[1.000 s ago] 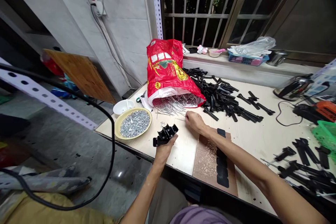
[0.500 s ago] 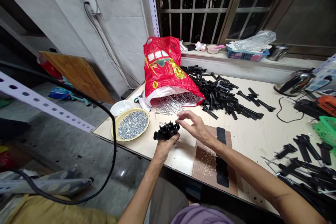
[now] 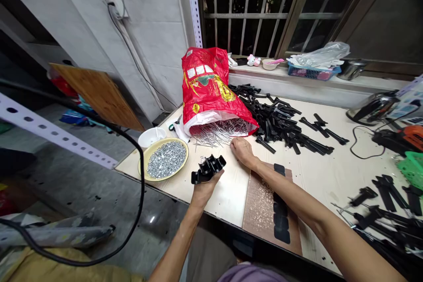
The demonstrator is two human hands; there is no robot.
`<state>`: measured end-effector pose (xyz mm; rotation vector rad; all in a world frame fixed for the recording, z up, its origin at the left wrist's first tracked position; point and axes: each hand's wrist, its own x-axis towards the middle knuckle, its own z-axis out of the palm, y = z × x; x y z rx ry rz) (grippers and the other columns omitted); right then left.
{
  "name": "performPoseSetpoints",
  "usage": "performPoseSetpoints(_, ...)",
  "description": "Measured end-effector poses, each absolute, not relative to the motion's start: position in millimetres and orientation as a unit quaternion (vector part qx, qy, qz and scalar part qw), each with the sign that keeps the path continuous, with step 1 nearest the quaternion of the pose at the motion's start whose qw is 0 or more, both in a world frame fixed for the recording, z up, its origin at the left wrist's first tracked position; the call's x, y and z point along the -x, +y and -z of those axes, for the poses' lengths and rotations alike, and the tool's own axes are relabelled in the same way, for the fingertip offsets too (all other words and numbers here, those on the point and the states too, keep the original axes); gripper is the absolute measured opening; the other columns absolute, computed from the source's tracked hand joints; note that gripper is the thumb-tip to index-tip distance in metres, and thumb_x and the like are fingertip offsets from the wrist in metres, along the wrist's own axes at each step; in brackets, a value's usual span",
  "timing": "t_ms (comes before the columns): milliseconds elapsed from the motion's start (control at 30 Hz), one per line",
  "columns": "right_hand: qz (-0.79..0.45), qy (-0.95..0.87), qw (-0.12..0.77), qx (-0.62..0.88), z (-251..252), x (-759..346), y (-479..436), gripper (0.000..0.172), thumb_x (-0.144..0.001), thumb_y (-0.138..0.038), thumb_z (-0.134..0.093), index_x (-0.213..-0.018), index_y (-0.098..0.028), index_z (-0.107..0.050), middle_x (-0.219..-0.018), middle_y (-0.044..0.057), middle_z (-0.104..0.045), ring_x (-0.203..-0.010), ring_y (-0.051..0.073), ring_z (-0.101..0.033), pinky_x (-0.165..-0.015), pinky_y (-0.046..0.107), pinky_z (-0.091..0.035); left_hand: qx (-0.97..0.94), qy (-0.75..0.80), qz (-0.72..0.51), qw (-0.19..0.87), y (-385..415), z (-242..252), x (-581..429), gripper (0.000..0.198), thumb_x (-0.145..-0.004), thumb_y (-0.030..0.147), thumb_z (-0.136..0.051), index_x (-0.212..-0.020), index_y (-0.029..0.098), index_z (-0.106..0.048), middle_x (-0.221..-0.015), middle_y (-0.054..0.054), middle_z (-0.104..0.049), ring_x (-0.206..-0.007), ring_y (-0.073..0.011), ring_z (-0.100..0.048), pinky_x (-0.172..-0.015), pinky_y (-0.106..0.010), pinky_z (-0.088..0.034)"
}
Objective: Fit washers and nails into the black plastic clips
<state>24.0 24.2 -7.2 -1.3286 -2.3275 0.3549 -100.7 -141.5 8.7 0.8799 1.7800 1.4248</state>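
Note:
My left hand [image 3: 204, 190] is closed around a bunch of black plastic parts [image 3: 208, 169], their curved, cupped ends pointing up. They are held above the table's front edge, right of a yellow bowl [image 3: 167, 158] heaped with small silvery metal pieces. My right hand [image 3: 243, 150] rests low over the table with its fingers curled, by the mouth of a red bag [image 3: 206, 83]. Thin metal pins [image 3: 214, 133] spill from that mouth just left of the hand. Whatever the right fingertips hold, if anything, is hidden.
A large pile of black plastic parts [image 3: 277, 119] lies behind my right hand. More black parts with metal rods [image 3: 380, 211] lie at the right. A brown board [image 3: 261, 211] carries a row of black pads [image 3: 280, 222]. A black cable [image 3: 143, 194] loops at the left.
My right hand has moved from beside the black parts forward to the pins at the bag's mouth, its fingers now curled. My left hand has tilted and lowered the parts slightly.

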Motion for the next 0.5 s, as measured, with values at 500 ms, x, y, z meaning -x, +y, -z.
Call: performPoseSetpoints(500, -0.250, -0.881, 0.369, 0.157, -158.5, -71.5, -27.4, 0.042, -0.078, -0.011, -0.050, -0.120, -0.019, -0.048, -0.081, -0.002, -0.062, -0.070, 0.010, -0.058, -0.070, 0.023, -0.049, -0.499, 0.605, -0.555, 0.278, -119.4, -38.9, 99.8, 0.022, -0.068, 0.028, -0.070, -0.088, 0.020, -0.062, -0.080, -0.002, -0.065, -0.079, -0.0204, -0.059, -0.076, -0.031, -0.045)
